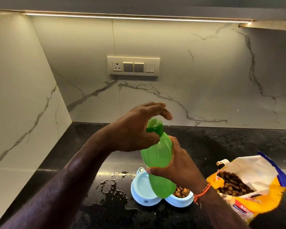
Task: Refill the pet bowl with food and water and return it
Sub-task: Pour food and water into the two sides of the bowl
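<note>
I hold a green plastic bottle upright and slightly tilted above the counter. My right hand grips its body. My left hand is at the green cap, palm against it with the fingers spread over the top. Below the bottle sits a light blue double pet bowl. Its left compartment holds water, and its right compartment holds brown kibble. The bottle hides the middle of the bowl.
An open yellow and white pet food bag with kibble showing lies at the right. Spilled water spreads on the black counter left of the bowl. A marble wall with a switch panel stands behind.
</note>
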